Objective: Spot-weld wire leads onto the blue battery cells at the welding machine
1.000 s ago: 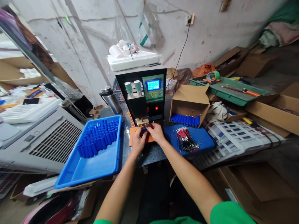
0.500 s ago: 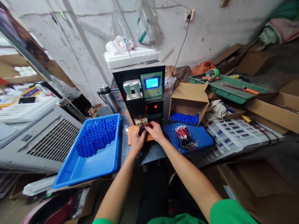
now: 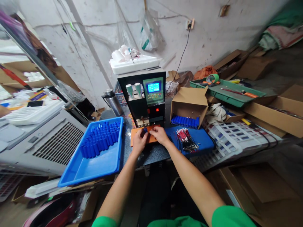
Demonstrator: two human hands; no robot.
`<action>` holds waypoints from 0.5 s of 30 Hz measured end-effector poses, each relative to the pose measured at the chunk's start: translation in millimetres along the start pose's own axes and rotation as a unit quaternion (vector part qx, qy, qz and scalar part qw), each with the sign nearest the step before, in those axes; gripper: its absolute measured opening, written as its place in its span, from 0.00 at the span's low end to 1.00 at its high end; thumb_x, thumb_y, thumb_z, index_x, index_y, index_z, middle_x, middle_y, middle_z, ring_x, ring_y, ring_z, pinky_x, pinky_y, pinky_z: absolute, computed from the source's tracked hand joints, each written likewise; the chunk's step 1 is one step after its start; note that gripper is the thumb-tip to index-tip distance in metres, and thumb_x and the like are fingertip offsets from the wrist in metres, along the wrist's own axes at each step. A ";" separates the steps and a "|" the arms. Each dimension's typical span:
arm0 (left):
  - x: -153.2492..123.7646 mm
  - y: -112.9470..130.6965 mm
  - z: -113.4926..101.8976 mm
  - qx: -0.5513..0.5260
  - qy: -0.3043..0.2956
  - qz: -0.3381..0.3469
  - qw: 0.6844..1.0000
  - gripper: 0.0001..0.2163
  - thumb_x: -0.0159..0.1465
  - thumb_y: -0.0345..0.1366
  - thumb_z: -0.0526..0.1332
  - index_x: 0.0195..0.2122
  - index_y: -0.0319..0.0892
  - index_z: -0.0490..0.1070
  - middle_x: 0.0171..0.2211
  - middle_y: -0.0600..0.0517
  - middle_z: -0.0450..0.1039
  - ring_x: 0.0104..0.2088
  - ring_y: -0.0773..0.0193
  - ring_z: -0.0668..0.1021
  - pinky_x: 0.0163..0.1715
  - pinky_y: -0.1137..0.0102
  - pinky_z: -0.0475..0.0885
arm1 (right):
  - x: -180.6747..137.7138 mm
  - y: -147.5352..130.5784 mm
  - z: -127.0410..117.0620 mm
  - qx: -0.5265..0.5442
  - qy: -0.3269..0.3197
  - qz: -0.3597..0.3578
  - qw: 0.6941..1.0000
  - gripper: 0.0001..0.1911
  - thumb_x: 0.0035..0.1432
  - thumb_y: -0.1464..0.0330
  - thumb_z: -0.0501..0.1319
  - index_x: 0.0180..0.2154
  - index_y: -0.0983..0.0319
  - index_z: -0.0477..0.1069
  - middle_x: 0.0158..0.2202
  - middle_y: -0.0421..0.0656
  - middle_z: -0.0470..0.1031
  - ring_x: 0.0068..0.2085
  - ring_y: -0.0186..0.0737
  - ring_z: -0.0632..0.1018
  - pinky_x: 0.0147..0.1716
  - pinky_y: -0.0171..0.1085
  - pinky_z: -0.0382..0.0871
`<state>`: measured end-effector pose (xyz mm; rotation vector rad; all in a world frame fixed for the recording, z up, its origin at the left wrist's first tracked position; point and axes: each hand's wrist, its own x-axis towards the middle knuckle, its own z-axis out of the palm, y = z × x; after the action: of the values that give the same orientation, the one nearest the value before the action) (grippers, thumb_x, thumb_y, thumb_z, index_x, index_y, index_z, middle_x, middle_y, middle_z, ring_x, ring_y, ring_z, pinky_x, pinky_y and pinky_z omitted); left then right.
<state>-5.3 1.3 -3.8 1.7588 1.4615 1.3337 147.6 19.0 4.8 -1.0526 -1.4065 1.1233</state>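
My left hand (image 3: pixel 139 142) is closed round a small blue cylindrical battery cell (image 3: pixel 145 129), mostly hidden by the fingers. It holds the cell just below the two thin electrode pins (image 3: pixel 142 119) of a black spot welder (image 3: pixel 136 110) with a lit blue screen. Just to the right, my right hand (image 3: pixel 160 135) has thumb and finger pinched together over the orange pad (image 3: pixel 149 139); whatever is between them is too small to make out. A gap separates the two hands. Both are low, in front of the machine.
Many blue cells (image 3: pixel 100 138) stand in a blue tray (image 3: pixel 88 171) at left. Red and black wire leads (image 3: pixel 187 140) lie on a blue surface (image 3: pixel 204 138) at right, below a cardboard box (image 3: pixel 189 96) holding more cells. A steel flask (image 3: pixel 114 102) stands behind the tray.
My right hand has drawn slightly right, away from my left hand, which stays with the cell below the pins. The whole view has shifted a little.
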 end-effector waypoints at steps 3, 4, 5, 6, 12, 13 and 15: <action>0.3 5.1 -1.9 -0.024 -0.021 -0.015 0.999 0.11 0.60 0.40 0.61 0.41 0.40 0.74 0.35 0.49 0.77 0.37 0.60 0.78 0.42 0.64 0.74 | -0.7 -1.6 -2.0 0.038 -0.017 0.018 0.999 0.13 0.48 0.59 0.61 0.20 0.60 0.66 0.14 0.35 0.63 0.18 0.32 0.64 0.20 0.32 0.56; 0.6 6.9 -2.7 -0.040 -0.029 -0.017 0.999 0.11 0.60 0.40 0.61 0.41 0.40 0.74 0.36 0.49 0.78 0.37 0.59 0.79 0.43 0.63 0.74 | -0.8 -2.0 -2.4 0.048 -0.019 0.022 0.998 0.14 0.48 0.58 0.62 0.20 0.60 0.65 0.14 0.34 0.62 0.18 0.31 0.63 0.19 0.32 0.55; 0.9 8.7 -3.6 -0.056 -0.035 -0.019 0.998 0.12 0.60 0.40 0.61 0.42 0.40 0.74 0.38 0.48 0.78 0.39 0.59 0.79 0.44 0.63 0.74 | -1.0 -2.4 -2.8 0.055 -0.020 0.026 0.998 0.14 0.47 0.58 0.62 0.20 0.60 0.65 0.14 0.34 0.62 0.17 0.31 0.62 0.19 0.32 0.55; 1.0 10.3 -4.7 -0.073 -0.037 -0.021 0.996 0.13 0.59 0.40 0.62 0.43 0.40 0.74 0.40 0.48 0.79 0.40 0.58 0.80 0.46 0.62 0.74 | -1.1 -2.7 -3.0 0.062 -0.019 0.029 0.997 0.14 0.47 0.58 0.62 0.20 0.60 0.65 0.14 0.34 0.62 0.17 0.30 0.62 0.19 0.31 0.54; -14.5 15.4 -18.4 -0.068 0.030 -0.032 0.997 0.15 0.59 0.43 0.63 0.44 0.39 0.74 0.42 0.44 0.79 0.42 0.56 0.80 0.47 0.59 0.75 | -1.8 -4.4 -4.5 0.086 -0.011 0.050 0.995 0.15 0.46 0.57 0.62 0.19 0.60 0.65 0.13 0.34 0.62 0.16 0.29 0.60 0.17 0.31 0.52; -20.0 16.0 -21.1 -0.045 0.028 -0.026 0.998 0.14 0.61 0.43 0.62 0.42 0.40 0.75 0.41 0.45 0.79 0.41 0.57 0.80 0.46 0.60 0.75 | -1.8 -4.5 -4.8 0.091 -0.011 0.053 0.994 0.15 0.46 0.57 0.63 0.19 0.61 0.65 0.14 0.34 0.62 0.16 0.29 0.60 0.16 0.30 0.52; -30.7 17.6 -25.1 0.003 0.008 0.001 1.000 0.11 0.62 0.41 0.61 0.39 0.41 0.76 0.39 0.46 0.79 0.39 0.58 0.80 0.44 0.62 0.75 | -1.7 -4.5 -5.2 0.101 -0.010 0.057 0.993 0.15 0.46 0.57 0.63 0.19 0.61 0.66 0.14 0.35 0.62 0.15 0.28 0.60 0.16 0.30 0.52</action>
<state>-18.2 -37.8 9.8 1.7585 1.4736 1.3481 152.7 17.0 9.2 -0.9879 -1.2304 1.3325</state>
